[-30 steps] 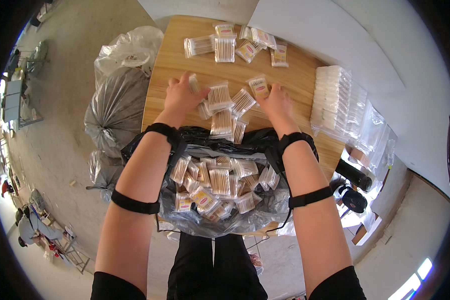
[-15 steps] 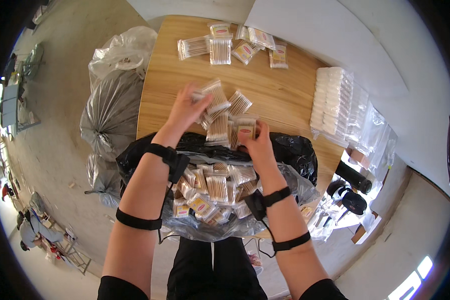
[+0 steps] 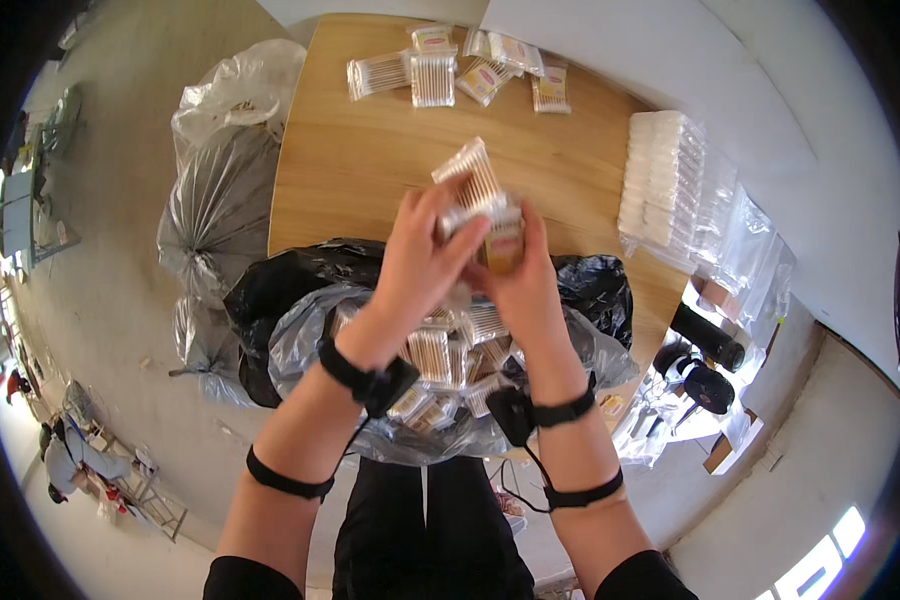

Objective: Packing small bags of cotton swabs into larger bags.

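Above the near edge of the wooden table (image 3: pixel 350 165), my hands are together around a small bunch of clear packs of cotton swabs (image 3: pixel 478 178). My left hand (image 3: pixel 417 250) has its thumb and fingers closed on the packs from the left. From the right, my right hand (image 3: pixel 525 295) grips the bunch, where one pack with a yellow label (image 3: pixel 505 250) faces up. The fingers partly hide how many packs are held. Below my hands, a grey plastic bag (image 3: pixel 298 325) hangs open at the table edge, with many loose swab packs (image 3: pixel 430 355) inside.
Several more swab packs (image 3: pixel 433 80) lie at the table's far edge. Stacked white bundles in clear plastic (image 3: pixel 660 180) stand at the right. Filled grey bags (image 3: pixel 215 215) sit left of the table. Black plastic (image 3: pixel 305 275) lies around the open bag. A black fan (image 3: pixel 708 390) is at the lower right.
My left hand has moved right and nearer, meeting my right hand. The packs that lay in a loose pile on the table are now gathered between both hands.
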Motion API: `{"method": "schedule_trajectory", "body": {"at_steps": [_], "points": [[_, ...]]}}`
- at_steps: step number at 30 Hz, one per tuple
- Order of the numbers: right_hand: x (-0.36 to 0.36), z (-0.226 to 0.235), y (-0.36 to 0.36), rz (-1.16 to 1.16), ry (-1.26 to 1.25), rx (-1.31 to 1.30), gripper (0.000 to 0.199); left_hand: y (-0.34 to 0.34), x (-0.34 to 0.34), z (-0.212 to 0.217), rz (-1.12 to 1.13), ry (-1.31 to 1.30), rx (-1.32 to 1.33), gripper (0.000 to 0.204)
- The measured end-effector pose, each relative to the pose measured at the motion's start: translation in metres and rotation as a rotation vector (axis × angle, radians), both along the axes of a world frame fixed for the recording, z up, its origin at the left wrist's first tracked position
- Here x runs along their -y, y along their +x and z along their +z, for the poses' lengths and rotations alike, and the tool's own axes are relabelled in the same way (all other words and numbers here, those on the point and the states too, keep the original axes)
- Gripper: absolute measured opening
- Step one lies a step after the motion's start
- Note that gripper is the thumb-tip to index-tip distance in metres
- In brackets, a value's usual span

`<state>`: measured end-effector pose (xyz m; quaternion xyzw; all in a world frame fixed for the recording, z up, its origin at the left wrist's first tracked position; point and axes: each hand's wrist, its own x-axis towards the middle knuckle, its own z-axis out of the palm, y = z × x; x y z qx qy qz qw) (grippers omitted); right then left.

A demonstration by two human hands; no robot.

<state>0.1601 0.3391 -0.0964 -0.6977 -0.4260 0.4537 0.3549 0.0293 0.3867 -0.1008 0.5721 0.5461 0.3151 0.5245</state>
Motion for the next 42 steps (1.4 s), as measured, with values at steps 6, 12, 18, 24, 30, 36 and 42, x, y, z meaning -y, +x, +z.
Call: {"method": "schedule_trajectory", "body": {"at_steps": [6, 12, 18, 24, 30, 36, 42], "points": [[0.109, 0.055, -0.031, 0.067, -0.057, -0.097, 0.079, -0.036, 0.12, 0.055, -0.051, -0.077, -0.062, 0.053], [0.194, 0.035, -0.041, 0.153, -0.246, 0.044, 0.074, -0.052, 0.205, 0.036, -0.018, -0.094, -0.178, 0.056], [0.184, 0.008, -0.023, 0.162, -0.066, 0.416, 0.062, -0.072, 0.203, 0.009, 0.051, -0.1, -0.389, 0.042], [0.095, 0.02, 0.01, 0.102, 0.397, 0.646, 0.031, -0.082, 0.173, 0.023, 0.022, 0.114, -0.631, 0.037], [0.018, -0.025, 0.008, 0.431, -0.046, 0.836, 0.025, -0.094, 0.119, 0.006, -0.201, 0.135, -0.656, 0.02], [0.017, -0.062, 0.01, 0.501, -0.048, 0.708, 0.036, -0.096, 0.078, -0.019, -0.527, 0.004, -0.699, 0.018], [0.04, 0.019, 0.033, -0.104, 0.218, 0.438, 0.022, -0.11, 0.039, -0.057, -0.383, 0.233, -0.621, 0.049]]}}
